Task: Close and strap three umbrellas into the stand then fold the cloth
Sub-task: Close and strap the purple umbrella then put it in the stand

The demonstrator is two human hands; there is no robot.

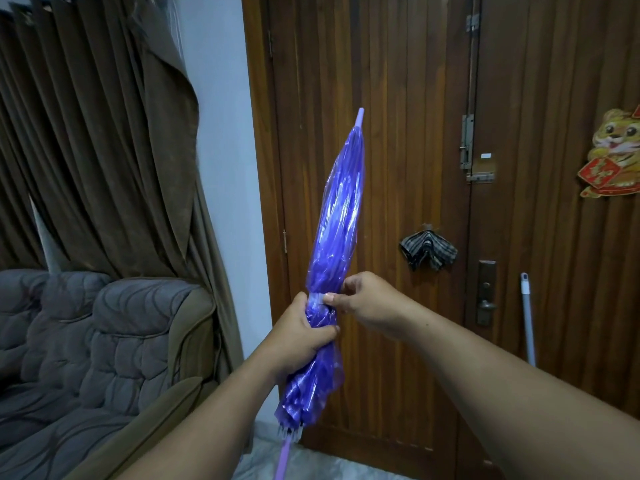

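A closed purple plastic umbrella [337, 216] stands almost upright in front of me, tip up and slightly tilted right, its lilac shaft running down out of view. My left hand [306, 336] is wrapped around the gathered canopy near its lower third. My right hand [363, 303] pinches the pale strap [317, 299] that circles the canopy just above my left hand. A dark striped cloth [428, 250] hangs bunched on the wooden door at the right. No umbrella stand is in view.
A brown wooden double door [381, 98] with latches and a lock fills the background. A grey padded sofa [97, 341] sits at the left under brown curtains [86, 133]. A grey pole [528, 320] leans by the door. A tiger decoration [613, 150] hangs at right.
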